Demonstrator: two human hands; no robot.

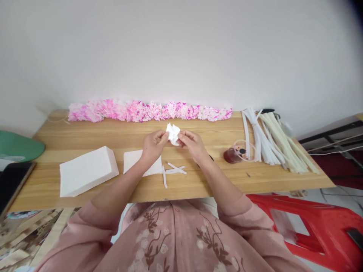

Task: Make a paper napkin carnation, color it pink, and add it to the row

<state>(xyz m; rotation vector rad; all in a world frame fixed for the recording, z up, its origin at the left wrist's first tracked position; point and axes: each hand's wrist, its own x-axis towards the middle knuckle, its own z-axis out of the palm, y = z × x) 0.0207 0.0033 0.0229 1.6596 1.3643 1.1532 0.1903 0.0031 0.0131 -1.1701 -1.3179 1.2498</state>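
Observation:
A small crumpled piece of white tissue paper (pixel 173 133) is held up over the middle of the table, between my two hands. My left hand (pixel 154 143) pinches its left edge with thumb and fingers. On the other side, my right hand (pixel 193 143) grips the right edge in the same way. Below my left forearm lies a flat white paper sheet (pixel 150 162), partly covered by the arm. Several thin white strips (pixel 172 170) lie loose beside the sheet, two of them crossing.
A long row of pink and white paper flowers (pixel 153 110) runs along the wall. On the left are a thick white paper stack (pixel 87 172), a phone (pixel 13 181) and a green container (pixel 19 145). A cup of dark red liquid (pixel 233 155) stands near bundled white strips (pixel 259 136). A red stool (pixel 300 226) is at right.

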